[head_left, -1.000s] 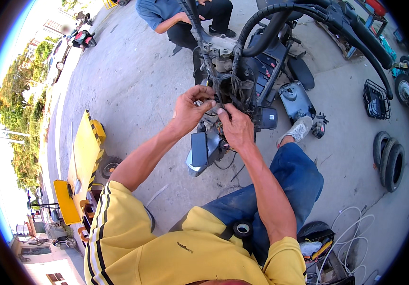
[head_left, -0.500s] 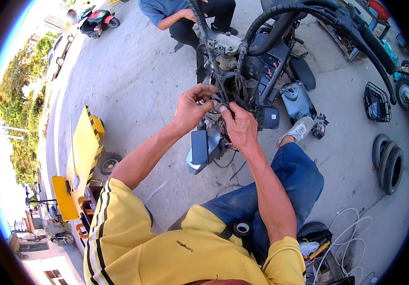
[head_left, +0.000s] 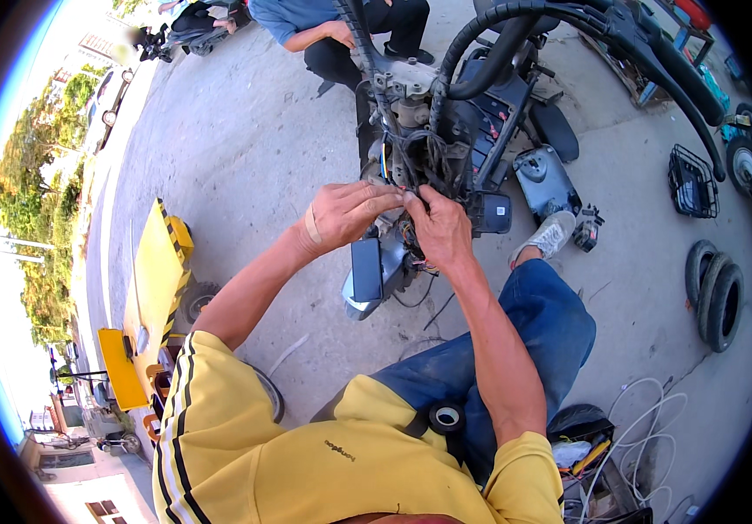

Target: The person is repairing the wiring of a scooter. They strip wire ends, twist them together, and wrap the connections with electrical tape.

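My left hand (head_left: 345, 212) and my right hand (head_left: 441, 229) meet fingertip to fingertip at the front of a stripped-down scooter (head_left: 411, 113). Both are closed in a pinch. Whatever lies between the fingertips is too small and covered to make out. Dark wiring (head_left: 432, 153) runs down the steering column just behind them. Thin coloured wires (head_left: 384, 160) show above the left hand. Under the hands, a dark phone-like rectangle (head_left: 366, 271) rests against a silver fender (head_left: 360, 307). To the right of my right hand is a black box (head_left: 491, 212) with a pale label.
Black handlebars (head_left: 638, 48) arch overhead at the right. A person (head_left: 306, 35) crouches beyond the scooter. A grey panel (head_left: 546, 179), a wire basket (head_left: 693, 182) and tyres (head_left: 725, 306) lie to the right. A yellow cart (head_left: 153, 288) stands left. A tape roll (head_left: 446, 418) is at my lap.
My left hand has turned its back upward, its fingers now stretched toward the right fingertips. My right hand has barely moved. A red scooter at the far upper left is gone; a dark one with a rider appears.
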### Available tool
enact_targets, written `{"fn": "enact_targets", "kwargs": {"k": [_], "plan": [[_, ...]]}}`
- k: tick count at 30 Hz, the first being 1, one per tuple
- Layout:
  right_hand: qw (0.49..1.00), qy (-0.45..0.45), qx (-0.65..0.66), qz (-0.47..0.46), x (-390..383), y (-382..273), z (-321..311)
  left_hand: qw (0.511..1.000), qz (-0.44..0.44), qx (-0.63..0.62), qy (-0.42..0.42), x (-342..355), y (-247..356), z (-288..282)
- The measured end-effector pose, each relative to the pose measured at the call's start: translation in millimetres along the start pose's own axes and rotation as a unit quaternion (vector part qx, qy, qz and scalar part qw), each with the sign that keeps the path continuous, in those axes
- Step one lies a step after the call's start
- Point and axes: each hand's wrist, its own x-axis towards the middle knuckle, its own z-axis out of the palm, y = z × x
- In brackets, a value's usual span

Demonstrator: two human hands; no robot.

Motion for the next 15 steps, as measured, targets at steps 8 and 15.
{"fn": "enact_targets", "kwargs": {"k": [8, 15], "plan": [[1.000, -0.016, -0.004, 0.000, 2.2, 2.7, 0.1, 0.956, -0.262, -0.110, -0.068, 25.7, -4.5, -7.6], [1.000, -0.010, 0.009, -0.005, 2.4, 12.1, 4.1, 0.978, -0.125, 0.111, -0.122, 27.5, -1.5, 6.7]]}}
